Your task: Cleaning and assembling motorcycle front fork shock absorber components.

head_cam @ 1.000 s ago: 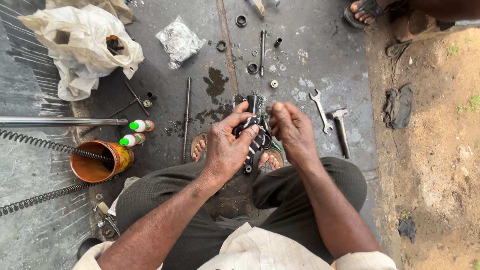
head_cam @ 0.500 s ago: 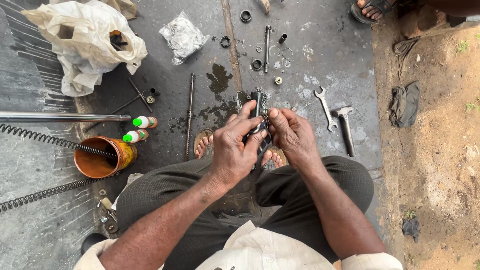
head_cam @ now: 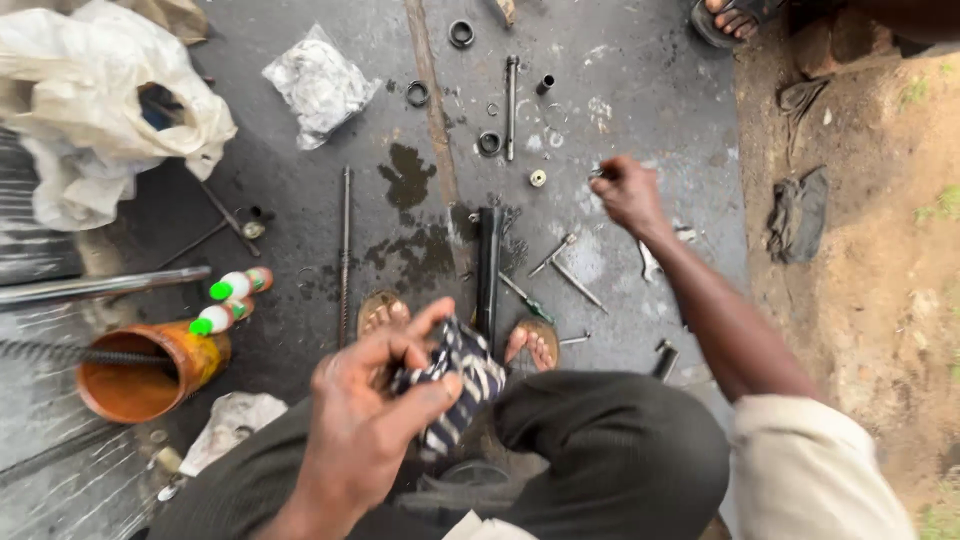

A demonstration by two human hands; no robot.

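My left hand (head_cam: 375,420) is closed around a dark blue and white striped rag (head_cam: 455,385), held above my knees. My right hand (head_cam: 628,192) is stretched out over the oily concrete floor, fingertips pinched on a small metal part (head_cam: 599,173). A black tube (head_cam: 488,268) lies on the floor between my sandalled feet, apart from both hands. Thin metal pins (head_cam: 565,268) lie just right of the tube. A small round bushing (head_cam: 538,178) sits left of my right hand.
Rings, a bolt (head_cam: 511,105) and a long rod (head_cam: 345,250) are scattered ahead. An orange can (head_cam: 150,375) with a coil spring and two green-capped bottles (head_cam: 232,298) stand left. A white plastic bag (head_cam: 100,110) lies far left. Another person's foot (head_cam: 735,15) is top right, by dirt ground.
Both hands were together on the black tube and rag. Now the tube lies on the floor, the left hand keeps the rag, and the right hand has reached forward and right.
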